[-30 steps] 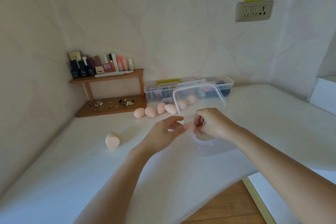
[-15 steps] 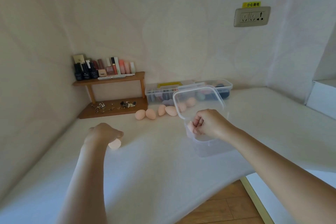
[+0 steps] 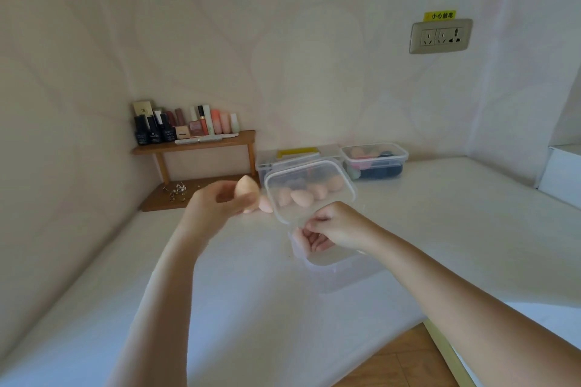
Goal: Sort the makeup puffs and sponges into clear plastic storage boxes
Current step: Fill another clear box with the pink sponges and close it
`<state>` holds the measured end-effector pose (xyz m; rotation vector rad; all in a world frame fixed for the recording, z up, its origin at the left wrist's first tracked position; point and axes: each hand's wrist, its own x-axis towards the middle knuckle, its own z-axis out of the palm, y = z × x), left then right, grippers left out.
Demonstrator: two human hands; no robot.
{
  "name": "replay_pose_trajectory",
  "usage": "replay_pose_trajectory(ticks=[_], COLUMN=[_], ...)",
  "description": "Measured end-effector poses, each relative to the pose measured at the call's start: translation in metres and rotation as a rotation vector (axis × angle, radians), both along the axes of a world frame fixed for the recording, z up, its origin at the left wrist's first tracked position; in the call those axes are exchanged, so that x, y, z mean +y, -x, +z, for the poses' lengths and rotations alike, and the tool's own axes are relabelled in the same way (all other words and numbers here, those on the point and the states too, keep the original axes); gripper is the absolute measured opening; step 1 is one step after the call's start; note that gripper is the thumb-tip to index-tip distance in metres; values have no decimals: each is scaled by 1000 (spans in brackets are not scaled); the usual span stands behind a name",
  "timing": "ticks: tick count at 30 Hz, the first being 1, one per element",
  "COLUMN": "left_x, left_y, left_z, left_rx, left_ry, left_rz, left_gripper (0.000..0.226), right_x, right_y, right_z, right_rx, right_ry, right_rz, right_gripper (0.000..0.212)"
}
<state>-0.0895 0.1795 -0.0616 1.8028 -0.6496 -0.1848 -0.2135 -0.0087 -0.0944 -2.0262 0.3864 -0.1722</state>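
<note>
My left hand (image 3: 220, 201) holds a peach egg-shaped sponge (image 3: 246, 190) in the air, just left of the raised clear lid (image 3: 309, 188). My right hand (image 3: 338, 225) pinches the lid's near edge and tilts it up over an open clear box (image 3: 339, 273) on the white table. Something peach lies inside the box under my right hand. Several more peach sponges (image 3: 301, 196) lie on the table behind the lid and show through it.
Two closed clear boxes, one with a yellow handle (image 3: 297, 155) and one with dark and pink puffs (image 3: 375, 160), stand at the back wall. A wooden shelf (image 3: 195, 144) with cosmetics fills the left corner. The table's front edge (image 3: 377, 342) drops to a wooden floor.
My left hand reached left to the lone sponge on the table, picked it up and carried it back towards the box. My right hand kept the lid raised.
</note>
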Motion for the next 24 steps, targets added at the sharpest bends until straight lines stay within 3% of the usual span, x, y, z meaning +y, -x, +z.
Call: replay_pose_trajectory(ticks=[2, 4, 7, 9, 13, 17, 24], left_x=[-6, -14, -29, -37, -44, -42, -40], left_y=[15, 23, 28, 32, 43, 44, 36], left_z=[4, 2, -9, -18, -25, -24, -27], left_rx=[26, -33, -169, -249, -364, -377, -426], left_ry=[112, 58, -95, -212, -302, -361, -458], left_rz=[-196, -316, -314, -263, -220, -258, -257], left_gripper=[26, 31, 39, 44, 39, 40, 21], right_x=[10, 14, 10, 8, 7, 6, -6], right_y=[-3, -3, -1, 1, 3, 4, 15], right_z=[4, 8, 14, 15, 12, 12, 16], right_rx=[19, 55, 63, 63, 96, 105, 180], right_ry=[-156, -277, -382, -387, -255, -254, -178], right_rz=[7, -22, -50, -34, 32, 40, 16], right_gripper=[40, 63, 90, 97, 77, 52, 48])
